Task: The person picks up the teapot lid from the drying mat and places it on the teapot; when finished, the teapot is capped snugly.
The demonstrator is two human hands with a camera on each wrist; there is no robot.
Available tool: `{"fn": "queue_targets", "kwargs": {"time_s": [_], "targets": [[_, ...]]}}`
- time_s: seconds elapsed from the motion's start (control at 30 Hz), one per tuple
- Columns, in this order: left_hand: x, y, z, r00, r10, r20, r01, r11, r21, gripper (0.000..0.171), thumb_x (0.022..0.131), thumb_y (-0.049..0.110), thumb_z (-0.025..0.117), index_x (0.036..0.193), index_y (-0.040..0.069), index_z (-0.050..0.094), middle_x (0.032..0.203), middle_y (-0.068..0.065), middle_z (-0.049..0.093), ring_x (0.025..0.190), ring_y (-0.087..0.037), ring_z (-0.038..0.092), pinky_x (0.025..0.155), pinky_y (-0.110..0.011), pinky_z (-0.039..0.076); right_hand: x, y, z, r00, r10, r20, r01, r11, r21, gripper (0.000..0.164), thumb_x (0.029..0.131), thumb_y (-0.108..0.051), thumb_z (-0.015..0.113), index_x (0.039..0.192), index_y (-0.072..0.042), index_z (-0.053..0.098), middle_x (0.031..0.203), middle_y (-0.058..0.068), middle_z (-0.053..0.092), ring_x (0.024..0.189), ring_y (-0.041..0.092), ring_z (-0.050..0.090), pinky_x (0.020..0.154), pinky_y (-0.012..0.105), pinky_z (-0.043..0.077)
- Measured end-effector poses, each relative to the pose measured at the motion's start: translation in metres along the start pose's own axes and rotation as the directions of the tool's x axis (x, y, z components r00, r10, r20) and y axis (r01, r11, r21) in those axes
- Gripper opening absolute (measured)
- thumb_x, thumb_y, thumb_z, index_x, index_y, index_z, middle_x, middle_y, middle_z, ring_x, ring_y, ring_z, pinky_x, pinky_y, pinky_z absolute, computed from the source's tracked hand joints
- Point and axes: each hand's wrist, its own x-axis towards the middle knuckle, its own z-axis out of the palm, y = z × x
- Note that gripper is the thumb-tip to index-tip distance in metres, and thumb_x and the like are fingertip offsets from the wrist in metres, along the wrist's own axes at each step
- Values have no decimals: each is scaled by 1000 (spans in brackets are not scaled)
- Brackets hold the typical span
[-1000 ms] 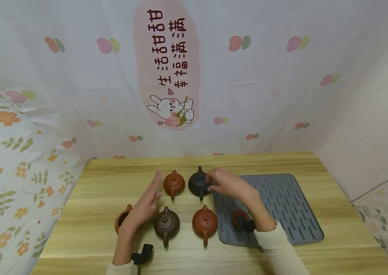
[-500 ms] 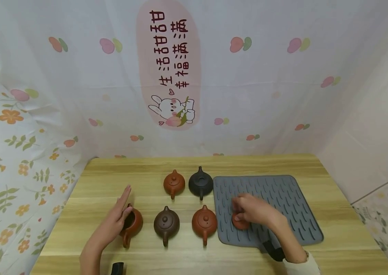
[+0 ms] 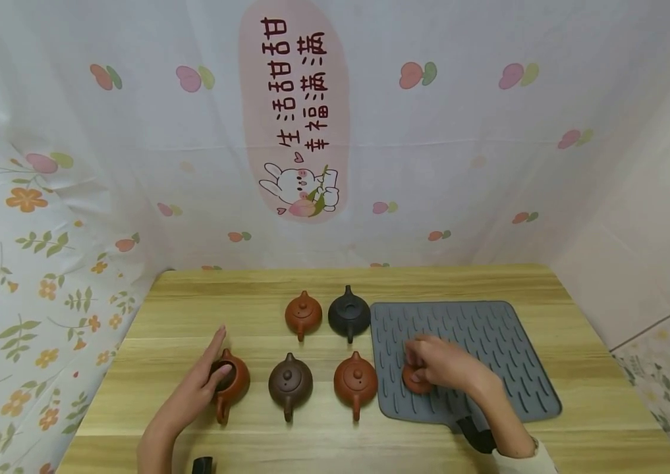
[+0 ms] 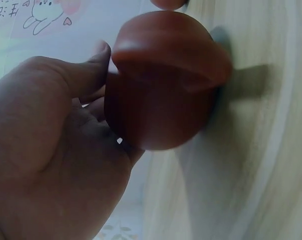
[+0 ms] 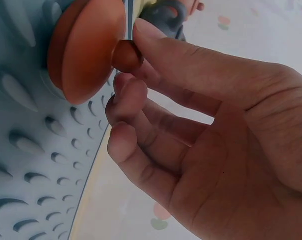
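On the table's left side, my left hand (image 3: 192, 385) holds a reddish-brown teapot without a lid (image 3: 238, 388), its thumb over the opening. In the left wrist view, the thumb is at the teapot's (image 4: 161, 107) rim, and the other fingers pass behind its body, partly hidden. On the grey mat (image 3: 465, 329), my right hand (image 3: 447, 362) pinches the round knob of a reddish-brown teapot lid (image 5: 93, 55). The lid is at the mat's surface, knob side toward the fingers; whether it is fully resting there I cannot tell.
Between the hands stand a dark brown teapot (image 3: 290, 382) and an orange-brown teapot (image 3: 356, 382). Behind them are a smaller orange-brown teapot (image 3: 303, 313) and a black teapot (image 3: 349, 315), beside the mat's edge. A printed cloth (image 3: 429, 145) hangs behind the wooden table (image 3: 222, 296).
My left hand has moved back and left to the lidless teapot. The right hand has come from the black teapot to the lid on the mat and taken its knob.
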Motion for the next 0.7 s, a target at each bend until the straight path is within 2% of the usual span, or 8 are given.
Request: {"fn": "queue_targets", "kwargs": {"time_s": [0.03, 0.13, 0.17, 0.3, 0.37, 0.4, 0.5, 0.7], "targets": [[-1, 6, -1, 1000, -4, 4, 4, 1000, -9, 77, 117, 30, 55, 179, 20, 12, 180, -26, 20, 163, -2, 20, 116, 1, 16, -1, 0, 0, 1000, -6, -2, 6, 1000, 2, 27, 94, 3, 83, 91, -13, 62, 91, -2, 56, 79, 15, 47, 67, 33, 44], [-8, 40, -8, 999, -39, 6, 38, 999, 7, 79, 116, 22, 58, 178, 7, 12, 177, -34, 19, 166, -37, 24, 113, 2, 15, -2, 3, 0, 999, -32, -8, 32, 999, 19, 28, 93, 8, 80, 90, -13, 62, 90, -2, 55, 77, 13, 46, 65, 31, 42], [-12, 39, -7, 1000, -19, -10, 19, 1000, 19, 79, 115, 19, 59, 177, 5, 12, 178, -32, 19, 168, -33, 23, 110, 4, 12, -3, 4, 0, 999, -45, -8, 46, 999, 24, 28, 92, 10, 78, 90, -13, 62, 90, -2, 55, 76, 12, 46, 64, 30, 42], [-25, 38, -5, 997, 39, -66, -36, 998, 49, 81, 112, 13, 62, 176, 1, 14, 176, -37, 21, 160, -57, 25, 112, 4, 13, -4, 9, 1, 997, -78, -6, 79, 995, 54, 29, 91, 13, 74, 89, -12, 61, 88, -2, 55, 74, 10, 45, 62, 29, 40], [-29, 27, -1, 992, 89, -93, -83, 994, 66, 80, 113, 12, 61, 177, 3, 15, 177, -34, 21, 165, -45, 24, 115, 3, 13, -4, 10, 1, 996, -91, -6, 91, 994, 66, 29, 91, 14, 74, 89, -12, 61, 86, -2, 55, 73, 9, 44, 62, 28, 39], [-30, 27, -1, 992, 81, -97, -76, 996, 55, 79, 113, 15, 61, 177, 4, 15, 177, -34, 21, 165, -45, 24, 115, 3, 13, -4, 11, 1, 996, -94, -7, 94, 993, 71, 29, 90, 14, 73, 89, -12, 61, 85, -2, 55, 73, 9, 44, 61, 28, 39], [-32, 23, 1, 988, 105, -109, -98, 993, 67, 78, 113, 12, 60, 176, 4, 16, 179, -30, 20, 168, -21, 19, 116, 1, 14, -4, 12, 1, 995, -102, -7, 103, 992, 79, 29, 90, 16, 72, 89, -12, 61, 84, -3, 55, 71, 8, 43, 60, 27, 38], [-37, 45, -1, 993, 39, -113, -33, 998, 54, 76, 108, 9, 66, 171, -7, 25, 168, -44, 29, 159, 2, 17, 111, 4, 15, -3, 12, 2, 995, -104, -7, 105, 990, 91, 30, 88, 18, 68, 88, -11, 62, 81, -4, 54, 68, 7, 41, 59, 26, 35]]}}
